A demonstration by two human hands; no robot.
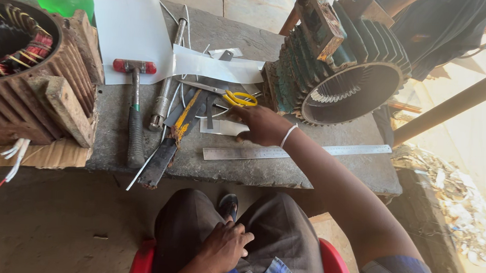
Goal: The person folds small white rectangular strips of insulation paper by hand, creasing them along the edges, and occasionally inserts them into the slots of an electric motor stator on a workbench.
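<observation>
The big empty motor shell (344, 70) is sitting at two o'clock on the stone bench (241, 169). It looks very heavy. The right hand (262, 125) is reaching toward the scissors (223, 93) at twelve o'clock, fingers spread, pinching nothing. The scissors look light and sharp, so the yellow handles are the safe part to grab. The left hand (224, 247) is resting loosely on the knee.

You have a single view, from the camera on your head, looking steeply down and forward over your lap onto the stone slab (328, 176) in front of you. It sits close enough that your knees fill the bottom edge, and the slab spans the middle. The ribbed motor housing (344, 64) at the top right marks the far reach of the view.
</observation>
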